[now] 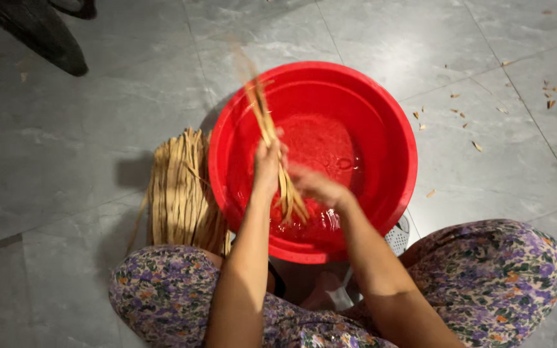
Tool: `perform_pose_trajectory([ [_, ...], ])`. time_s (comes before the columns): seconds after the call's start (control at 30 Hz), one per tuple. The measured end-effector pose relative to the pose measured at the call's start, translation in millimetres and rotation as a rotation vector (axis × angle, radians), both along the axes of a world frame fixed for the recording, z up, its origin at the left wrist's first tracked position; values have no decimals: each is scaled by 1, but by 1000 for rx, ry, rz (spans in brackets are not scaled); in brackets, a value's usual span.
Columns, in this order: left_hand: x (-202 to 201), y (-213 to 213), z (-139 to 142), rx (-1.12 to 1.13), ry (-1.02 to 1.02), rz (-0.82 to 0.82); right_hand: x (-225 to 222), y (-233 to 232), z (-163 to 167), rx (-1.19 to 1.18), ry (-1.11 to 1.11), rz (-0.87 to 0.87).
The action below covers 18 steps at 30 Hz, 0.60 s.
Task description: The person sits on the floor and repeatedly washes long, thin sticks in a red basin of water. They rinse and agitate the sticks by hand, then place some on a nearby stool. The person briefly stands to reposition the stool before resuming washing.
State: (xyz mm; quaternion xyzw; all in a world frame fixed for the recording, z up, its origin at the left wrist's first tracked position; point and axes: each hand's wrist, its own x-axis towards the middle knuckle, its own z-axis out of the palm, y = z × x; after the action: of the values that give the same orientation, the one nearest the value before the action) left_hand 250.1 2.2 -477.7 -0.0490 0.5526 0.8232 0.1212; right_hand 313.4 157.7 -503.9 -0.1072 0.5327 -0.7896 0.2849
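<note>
While our left hand [267,161] grips wet reed strips [278,161] over the red basin [381,109] so drips fall inside, our blurred right hand [314,183] seems closed on them too.

Left hand [267,162] fisted upright, right hand [314,185] blurred beside it.

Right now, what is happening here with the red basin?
A person sits on the grey tiled floor with a red basin of water in front of the knees. The left hand grips a small bunch of tan strips over the water, and the right hand, blurred, is against its lower end. A larger bundle of strips lies beside the basin.
</note>
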Motion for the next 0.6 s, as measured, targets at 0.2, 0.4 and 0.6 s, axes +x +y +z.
perform_pose_trajectory([
  [0.2, -13, 7, -55, -115, 65, 7, 3, -6, -58, 449, -220, -81],
  [0.4, 30, -7, -110, -502, -421, -159, -7, 58, -104, 342, -813, -966],
  [0.6, 45, 26, -117, -743, -337, -442, -6, -1, -88, 575, -578, -939],
])
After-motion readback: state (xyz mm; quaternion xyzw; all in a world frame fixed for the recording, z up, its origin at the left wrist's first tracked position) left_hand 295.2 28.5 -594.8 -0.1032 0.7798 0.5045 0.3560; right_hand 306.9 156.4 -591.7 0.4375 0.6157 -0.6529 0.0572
